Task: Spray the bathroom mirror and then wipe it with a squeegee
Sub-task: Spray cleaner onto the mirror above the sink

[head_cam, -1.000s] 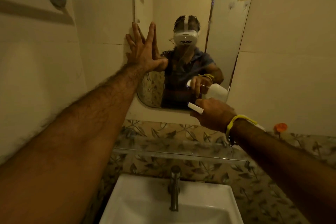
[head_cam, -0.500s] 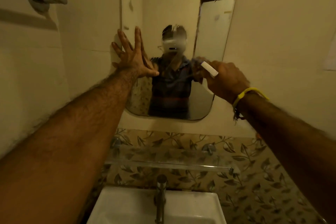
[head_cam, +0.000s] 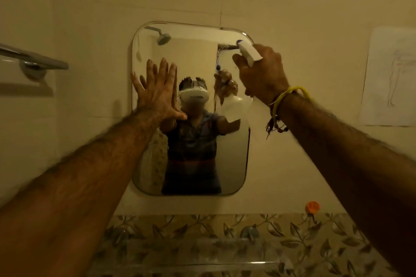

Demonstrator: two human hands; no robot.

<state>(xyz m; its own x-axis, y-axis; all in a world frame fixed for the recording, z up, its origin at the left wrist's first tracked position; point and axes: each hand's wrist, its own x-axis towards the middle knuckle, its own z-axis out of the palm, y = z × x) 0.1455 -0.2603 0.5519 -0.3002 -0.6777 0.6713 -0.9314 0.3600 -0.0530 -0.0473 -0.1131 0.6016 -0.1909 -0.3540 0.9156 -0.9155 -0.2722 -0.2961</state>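
Observation:
A rounded rectangular mirror (head_cam: pixel 234 164) hangs on the pale tiled wall. My left hand (head_cam: pixel 157 92) lies flat on the glass near its left edge, fingers spread upward. My right hand (head_cam: pixel 261 74) grips a white spray bottle (head_cam: pixel 248 51) by its trigger head, the nozzle close to the mirror's upper right corner. Most of the bottle is hidden behind my hand; its round body shows only as a reflection in the glass. Wet streaks run down the glass below the nozzle. No squeegee is in view.
A chrome towel bar (head_cam: pixel 33 58) is fixed to the wall at left. A sheet of paper (head_cam: pixel 389 76) hangs on the wall at right. Below the mirror are a glass shelf (head_cam: pixel 202 261) on leaf-patterned tiles and an orange hook (head_cam: pixel 312 207).
My right hand has lifted the spray bottle from the mirror's lower right up to its upper right corner. The view has tilted upward, so the sink is gone. My left hand stays on the glass.

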